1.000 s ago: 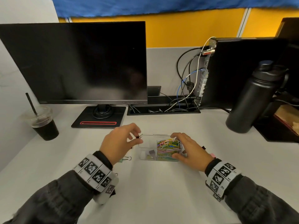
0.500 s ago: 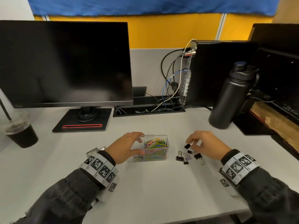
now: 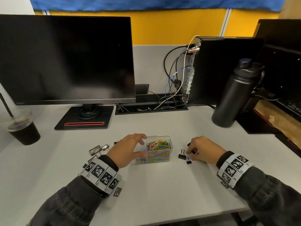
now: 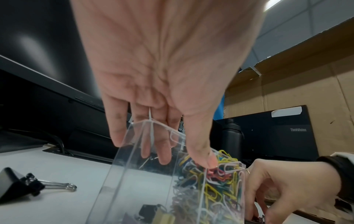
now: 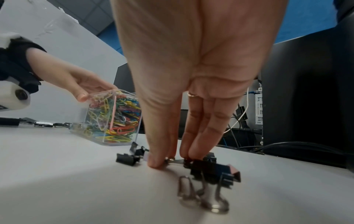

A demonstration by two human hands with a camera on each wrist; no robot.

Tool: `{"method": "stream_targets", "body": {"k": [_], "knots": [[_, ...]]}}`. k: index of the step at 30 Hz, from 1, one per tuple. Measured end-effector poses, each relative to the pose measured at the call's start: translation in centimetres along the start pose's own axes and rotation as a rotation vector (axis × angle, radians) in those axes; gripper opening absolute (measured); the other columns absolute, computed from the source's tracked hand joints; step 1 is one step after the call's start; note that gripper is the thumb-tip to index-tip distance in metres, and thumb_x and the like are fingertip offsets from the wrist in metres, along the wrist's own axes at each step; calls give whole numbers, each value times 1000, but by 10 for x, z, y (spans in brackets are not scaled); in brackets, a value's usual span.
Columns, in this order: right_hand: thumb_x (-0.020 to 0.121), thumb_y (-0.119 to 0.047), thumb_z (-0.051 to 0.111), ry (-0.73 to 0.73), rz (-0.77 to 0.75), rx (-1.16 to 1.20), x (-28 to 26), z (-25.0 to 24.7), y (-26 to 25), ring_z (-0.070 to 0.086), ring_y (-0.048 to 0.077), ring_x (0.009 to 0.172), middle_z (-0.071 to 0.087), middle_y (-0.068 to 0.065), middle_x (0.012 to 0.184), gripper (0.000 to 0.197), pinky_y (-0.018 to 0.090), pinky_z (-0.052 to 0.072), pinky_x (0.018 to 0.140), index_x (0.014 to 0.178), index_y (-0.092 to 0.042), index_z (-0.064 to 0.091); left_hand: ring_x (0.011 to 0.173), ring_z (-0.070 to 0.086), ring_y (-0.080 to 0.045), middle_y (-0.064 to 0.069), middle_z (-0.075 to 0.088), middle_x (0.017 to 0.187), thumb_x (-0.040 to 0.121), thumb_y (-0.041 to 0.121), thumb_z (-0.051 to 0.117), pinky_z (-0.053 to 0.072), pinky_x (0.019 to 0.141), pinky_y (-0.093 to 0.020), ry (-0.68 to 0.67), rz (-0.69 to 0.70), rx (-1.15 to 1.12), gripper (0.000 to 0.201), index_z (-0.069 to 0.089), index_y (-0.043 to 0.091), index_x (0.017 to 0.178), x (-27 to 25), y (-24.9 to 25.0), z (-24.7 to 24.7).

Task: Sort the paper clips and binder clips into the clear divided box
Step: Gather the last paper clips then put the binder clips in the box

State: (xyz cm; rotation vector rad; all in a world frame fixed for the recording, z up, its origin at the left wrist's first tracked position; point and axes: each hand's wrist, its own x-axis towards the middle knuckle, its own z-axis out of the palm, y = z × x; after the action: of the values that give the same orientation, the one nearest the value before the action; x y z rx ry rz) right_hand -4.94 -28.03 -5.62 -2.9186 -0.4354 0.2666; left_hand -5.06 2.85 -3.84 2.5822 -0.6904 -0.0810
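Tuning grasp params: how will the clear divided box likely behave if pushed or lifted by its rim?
The clear divided box looks like thin rigid plastic, so probably stiff but slick. The paper clips fill only its right compartment, so it likely lifts lopsided. It stands fairly tall, and the left hand is steadying its rim, so a high push may tip it.

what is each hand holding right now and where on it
Left hand grips the clear box across its top rim. Right hand pinches a small binder clip by its wire handle.

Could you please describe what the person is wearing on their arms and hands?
Both arms wear dark grey sleeves. Each wrist carries a white band printed with black square tag markers. A thin ring sits on one right hand finger; the left hand looks bare.
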Motion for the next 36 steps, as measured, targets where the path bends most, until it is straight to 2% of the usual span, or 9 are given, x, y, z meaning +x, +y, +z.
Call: {"method": "stream_targets", "body": {"k": [11, 14, 17, 20, 23, 26, 30, 33, 36], "knots": [[93, -35, 50, 105, -13, -150, 0, -11, -1, 60, 14, 75, 67, -5, 86, 24, 26, 51, 67, 97, -22, 71, 117, 45, -9, 11, 54, 122, 85, 39, 64, 39, 100, -30, 1, -22, 1, 60, 37, 27, 137, -1, 3, -1], [93, -37, 49, 264, -17, -178, 0, -30, -15, 56, 11, 70, 63, -7, 81, 25, 21, 43, 62, 92, -23, 69, 116, 46, -9, 12, 54, 121, 83, 39, 66, 40, 100, -31, -5, -39, -18, 60, 39, 28, 136, 0, 1, -1], [91, -40, 55, 451, -186, 52, -3, -53, -54, 55, 7, 65, 59, -12, 71, 21, 21, 45, 60, 85, -26, 69, 115, 48, -9, 12, 56, 120, 82, 38, 68, 41, 100, -31, -2, -51, -30, 60, 40, 28, 135, 0, 1, -1], [88, -38, 62, 362, -372, 294, 4, -60, -99, 58, 7, 68, 66, -10, 74, 16, 18, 47, 63, 86, -25, 72, 116, 49, -9, 12, 56, 121, 80, 38, 70, 41, 101, -32, -21, -50, -41, 64, 40, 28, 136, 1, 0, -3], [86, -37, 64, 293, -426, 330, 20, -51, -125, 57, 9, 67, 66, -8, 76, 16, 31, 52, 65, 87, -24, 73, 128, 41, -10, 11, 45, 139, 75, 37, 76, 34, 108, -32, -74, -33, -90, 84, 30, 29, 144, 1, -4, -7], [86, -40, 63, 247, -388, 287, 31, -44, -134, 57, 10, 70, 66, -10, 81, 19, 38, 53, 70, 94, -26, 73, 136, 31, -15, 4, 31, 150, 68, 39, 81, 29, 112, -33, -55, -117, -81, 102, 20, 21, 148, -3, -7, -13], [87, -36, 64, 255, -326, 292, 28, -47, -120, 59, 7, 72, 66, -16, 87, 22, 28, 52, 72, 106, -27, 70, 132, 34, -15, 2, 32, 146, 69, 40, 80, 37, 106, -32, -21, -175, -4, 103, 17, 22, 148, -14, -10, -14], [87, -29, 65, 306, -218, 233, 19, -56, -85, 57, 4, 68, 62, -17, 86, 14, 20, 44, 68, 101, -27, 69, 130, 31, -14, 5, 25, 146, 72, 43, 77, 41, 103, -32, -2, -134, 27, 109, 3, 28, 150, -27, -4, -15], [86, -23, 66, 352, -30, 111, 7, -58, -41, 50, -3, 66, 62, -13, 86, 8, 18, 38, 69, 93, -26, 68, 126, 34, -8, 10, 30, 143, 74, 60, 65, 38, 103, -29, -44, -95, 29, 99, 6, 33, 149, -41, -2, -23]]}}
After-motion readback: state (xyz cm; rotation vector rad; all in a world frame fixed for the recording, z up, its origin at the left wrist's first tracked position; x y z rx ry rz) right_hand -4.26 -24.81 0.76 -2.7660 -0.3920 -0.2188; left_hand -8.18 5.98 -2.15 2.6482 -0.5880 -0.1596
